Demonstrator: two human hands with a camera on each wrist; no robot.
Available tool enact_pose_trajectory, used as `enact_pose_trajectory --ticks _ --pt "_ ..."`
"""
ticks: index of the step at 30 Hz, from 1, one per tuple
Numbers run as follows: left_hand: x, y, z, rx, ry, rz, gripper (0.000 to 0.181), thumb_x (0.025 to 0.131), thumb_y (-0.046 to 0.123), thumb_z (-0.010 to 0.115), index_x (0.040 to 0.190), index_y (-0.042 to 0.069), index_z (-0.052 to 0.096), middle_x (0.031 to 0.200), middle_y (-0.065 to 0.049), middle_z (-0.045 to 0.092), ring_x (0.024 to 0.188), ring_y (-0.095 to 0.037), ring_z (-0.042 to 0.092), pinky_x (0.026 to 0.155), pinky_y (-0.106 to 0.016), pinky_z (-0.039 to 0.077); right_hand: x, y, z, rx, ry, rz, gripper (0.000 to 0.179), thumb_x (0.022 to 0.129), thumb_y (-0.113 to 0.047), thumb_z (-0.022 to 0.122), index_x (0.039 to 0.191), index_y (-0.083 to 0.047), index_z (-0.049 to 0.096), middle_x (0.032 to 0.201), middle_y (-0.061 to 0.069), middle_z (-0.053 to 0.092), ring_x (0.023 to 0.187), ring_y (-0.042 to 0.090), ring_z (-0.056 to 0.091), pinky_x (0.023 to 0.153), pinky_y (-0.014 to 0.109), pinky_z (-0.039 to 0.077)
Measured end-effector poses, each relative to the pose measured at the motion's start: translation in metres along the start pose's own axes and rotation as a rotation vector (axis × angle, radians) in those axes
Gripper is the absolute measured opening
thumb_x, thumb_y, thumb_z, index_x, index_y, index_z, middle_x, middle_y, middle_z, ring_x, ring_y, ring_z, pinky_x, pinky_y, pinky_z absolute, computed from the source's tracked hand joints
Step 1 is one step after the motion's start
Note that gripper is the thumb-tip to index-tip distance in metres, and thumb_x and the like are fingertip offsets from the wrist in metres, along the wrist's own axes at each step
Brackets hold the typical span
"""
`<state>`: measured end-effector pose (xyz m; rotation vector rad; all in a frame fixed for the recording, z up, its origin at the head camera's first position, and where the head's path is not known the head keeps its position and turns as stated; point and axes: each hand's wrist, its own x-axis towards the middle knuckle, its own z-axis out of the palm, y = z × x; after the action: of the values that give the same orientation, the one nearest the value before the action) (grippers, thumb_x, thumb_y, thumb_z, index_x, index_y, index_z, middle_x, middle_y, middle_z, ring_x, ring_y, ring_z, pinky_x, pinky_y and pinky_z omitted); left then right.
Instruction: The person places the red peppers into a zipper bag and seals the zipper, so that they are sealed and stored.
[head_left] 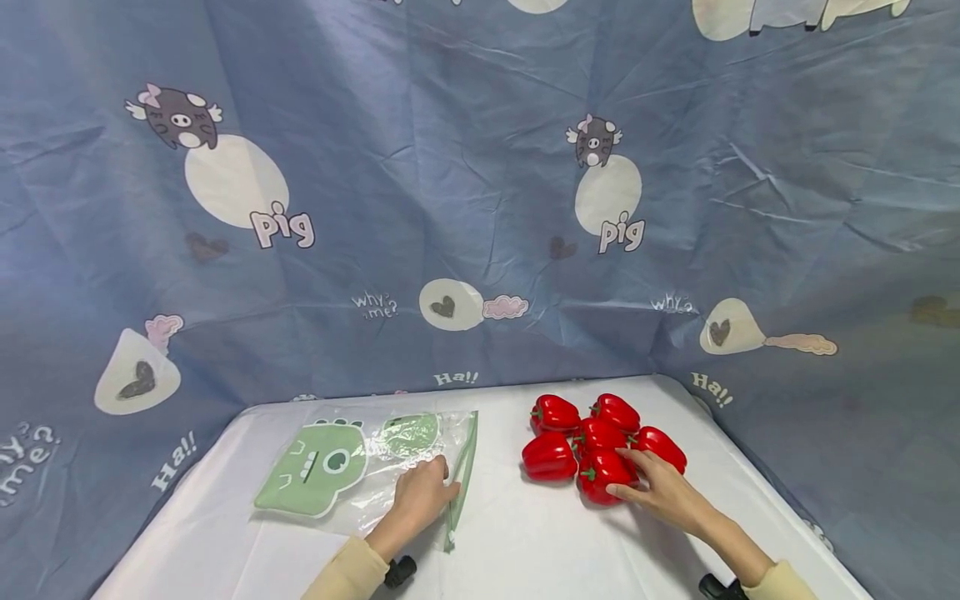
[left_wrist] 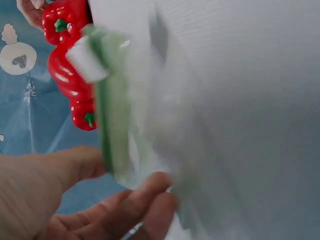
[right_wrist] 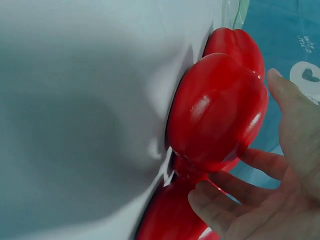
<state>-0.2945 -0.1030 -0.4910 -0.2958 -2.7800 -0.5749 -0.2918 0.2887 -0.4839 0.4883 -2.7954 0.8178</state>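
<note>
On the left side of the white table, a clear zip bag (head_left: 382, 467) with a green cartoon monster print lies flat, its green zip edge to the right. My left hand (head_left: 423, 496) pinches this bag near the zip edge, with the thumb against the green strip (left_wrist: 112, 115) in the left wrist view. To the right sit several glossy red bell peppers (head_left: 549, 457) in a cluster. Around the nearest bell pepper (right_wrist: 220, 110) my right hand (head_left: 663, 492) spreads its fingers. The fingertips (right_wrist: 247, 152) reach its side, while the thumb stands just off it.
A white cloth covers the table (head_left: 510, 550). Behind it hangs a blue curtain (head_left: 480, 200) printed with pigs and words, which also closes in the left and right sides. Bare table lies between the bag and the peppers.
</note>
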Motion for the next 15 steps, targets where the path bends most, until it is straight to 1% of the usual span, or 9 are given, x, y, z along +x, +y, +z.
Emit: enact_pose_trajectory --ticks 5,9,12,15 --pt "0.001 -0.003 0.006 -0.079 0.023 0.012 0.013 0.081 0.013 0.069 0.083 0.003 0.061 0.062 -0.004 0.060 0.046 -0.010 0.042 0.044 -0.025 0.035 -0.003 0.004 0.003 0.004 0.016 -0.037 0.077 0.076 -0.051 0.075 0.132 -0.003 0.054 0.132 0.018 0.057 0.114 0.035 0.060 0.091 0.048 0.050" --pt "0.003 -0.002 0.008 -0.123 0.058 -0.006 0.009 0.080 0.008 0.067 0.079 0.003 0.059 0.064 -0.006 0.061 0.047 -0.009 0.043 0.043 -0.023 0.034 -0.002 0.006 0.004 -0.019 0.026 -0.048 0.075 0.074 -0.048 0.078 0.132 -0.006 0.055 0.130 0.015 0.058 0.116 0.033 0.059 0.092 0.048 0.049" --pt "0.002 -0.002 0.010 -0.151 0.081 -0.018 0.010 0.079 0.004 0.065 0.075 0.004 0.056 0.062 -0.004 0.059 0.048 -0.009 0.043 0.043 -0.023 0.034 -0.002 0.007 0.004 -0.015 0.022 -0.052 0.070 0.074 -0.039 0.080 0.131 -0.007 0.054 0.129 0.011 0.059 0.118 0.030 0.058 0.093 0.048 0.049" --pt "0.002 -0.003 0.012 -0.170 0.108 -0.013 0.013 0.079 0.001 0.063 0.072 0.006 0.053 0.058 -0.001 0.054 0.047 -0.009 0.042 0.043 -0.022 0.033 -0.001 0.007 0.004 0.008 0.018 -0.056 0.066 0.074 -0.026 0.082 0.130 -0.007 0.055 0.128 0.010 0.060 0.118 0.029 0.058 0.093 0.047 0.049"
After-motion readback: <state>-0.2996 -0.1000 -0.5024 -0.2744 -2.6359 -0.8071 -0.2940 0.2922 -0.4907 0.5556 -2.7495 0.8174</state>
